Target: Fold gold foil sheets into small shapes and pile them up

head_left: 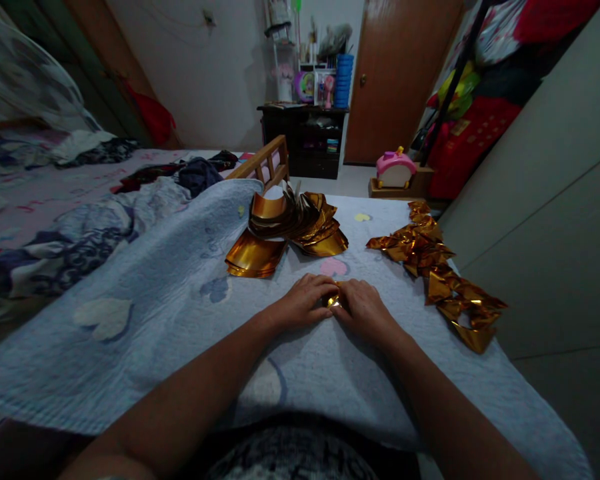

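Between my two hands is a small piece of gold foil paper (335, 301), mostly covered by the fingers. My left hand (309, 297) grips its left side, fingers curled and thumb low. On the other side my right hand (363, 300) is closed on the same piece. Both rest on the blue cloth (190, 347) with heart shapes. Beyond them lies a fanned stack of gold foil sheets (257, 257), some curling upward. Off to the right, several folded gold foil pieces (415, 247) lie in a crumpled, uneven row.
A wooden rail (275, 163) stands behind the stack. Left is a bed (25, 207) with heaped clothes, and a fan (30, 73). At the back are a dark cabinet (300, 143), a brown door (390, 87) and a pink toy (395, 170). A pale panel (545, 233) borders the right.
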Demonstrator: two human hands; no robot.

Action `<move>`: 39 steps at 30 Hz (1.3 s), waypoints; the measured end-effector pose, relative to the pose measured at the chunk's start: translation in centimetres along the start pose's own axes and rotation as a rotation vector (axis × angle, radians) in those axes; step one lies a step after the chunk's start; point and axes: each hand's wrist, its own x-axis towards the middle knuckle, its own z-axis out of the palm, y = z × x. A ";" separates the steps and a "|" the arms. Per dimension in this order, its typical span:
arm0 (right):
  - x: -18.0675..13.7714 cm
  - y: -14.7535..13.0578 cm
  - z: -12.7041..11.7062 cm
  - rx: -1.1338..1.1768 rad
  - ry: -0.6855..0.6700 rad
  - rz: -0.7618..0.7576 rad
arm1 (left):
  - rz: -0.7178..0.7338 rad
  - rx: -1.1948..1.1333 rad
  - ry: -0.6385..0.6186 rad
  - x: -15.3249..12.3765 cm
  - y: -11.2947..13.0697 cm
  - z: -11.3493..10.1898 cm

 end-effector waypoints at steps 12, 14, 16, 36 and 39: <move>-0.4 1.7 -0.5 -0.038 0.023 0.062 | -0.017 -0.017 -0.002 0.0 0.3 -0.1; -0.4 2.1 -0.5 -0.017 0.015 0.058 | -0.002 -0.017 0.003 0.0 0.2 0.0; -0.4 2.4 -0.5 0.010 0.003 0.054 | 0.005 -0.011 0.004 0.0 0.0 0.0; 1.0 3.0 0.4 0.207 0.212 0.004 | 0.026 -0.084 0.164 -0.4 0.1 0.4; 1.2 3.3 0.3 0.191 0.187 0.016 | -0.041 -0.077 0.172 -0.5 0.0 0.2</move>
